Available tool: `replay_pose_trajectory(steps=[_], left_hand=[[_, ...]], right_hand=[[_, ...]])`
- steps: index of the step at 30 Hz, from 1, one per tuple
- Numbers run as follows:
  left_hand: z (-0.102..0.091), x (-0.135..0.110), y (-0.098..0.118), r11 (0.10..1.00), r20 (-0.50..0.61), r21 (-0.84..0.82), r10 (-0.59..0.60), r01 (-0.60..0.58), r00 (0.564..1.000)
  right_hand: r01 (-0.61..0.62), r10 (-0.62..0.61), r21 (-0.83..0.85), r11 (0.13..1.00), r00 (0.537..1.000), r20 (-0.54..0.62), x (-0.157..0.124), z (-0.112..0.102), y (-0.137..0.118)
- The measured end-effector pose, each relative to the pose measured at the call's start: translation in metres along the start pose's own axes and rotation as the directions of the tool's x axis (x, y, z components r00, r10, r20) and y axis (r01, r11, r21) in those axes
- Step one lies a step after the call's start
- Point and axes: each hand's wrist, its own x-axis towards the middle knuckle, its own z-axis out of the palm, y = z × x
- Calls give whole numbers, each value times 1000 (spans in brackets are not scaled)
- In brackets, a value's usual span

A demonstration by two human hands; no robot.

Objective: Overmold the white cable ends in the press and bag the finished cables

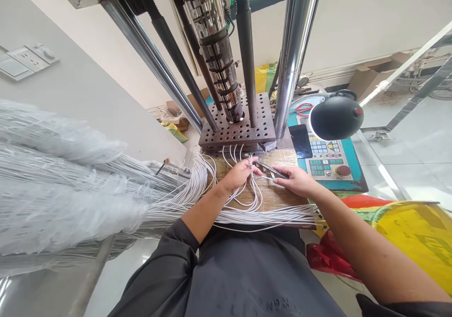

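Just in front of the press block, my left hand [239,174] is closed in a pinch around thin white cables [254,192], which loop down below it onto the wooden board [278,199]. To its right, my right hand [294,181] grips a slim metal tool [270,167] that looks like tweezers, its tip pointing toward my left fingers. A white cable end with a green tip lies at my right fingertips. Beneath the tool a dark metal strip is partly visible. Several white cables [233,153] run from under the perforated steel block [237,137].
Steel columns [300,48] flank the press. Large bundles of white cable [63,180] hang at left and cross the board's front edge. On the right are a black lamp [337,117], a control panel [326,159] with a red button, red-handled scissors [303,109] and yellow bags [416,232].
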Motion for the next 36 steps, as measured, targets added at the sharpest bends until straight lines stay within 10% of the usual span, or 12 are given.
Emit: replay_pose_trajectory(steps=[5,11,17,22,29,36], left_hand=[[6,1,-3,904,-129,-412,-182,114,975],[9,5,0,884,-187,-464,-163,59,969],[13,9,1,997,-204,-16,65,-69,977],[25,6,2,778,-25,607,225,-164,974],[29,6,-2,726,-47,679,193,-110,980],[28,5,-16,618,118,701,394,-358,912]], right_hand=[[-1,1,7,1000,1000,-16,0,2,1],[-20,20,-10,1000,999,-37,0,4,1],[-17,17,21,1000,1000,1,0,3,1],[-4,3,-12,1000,999,-41,0,5,3],[-28,26,-42,999,999,-48,-2,5,2],[8,-8,-4,1000,1000,-12,-1,4,2]])
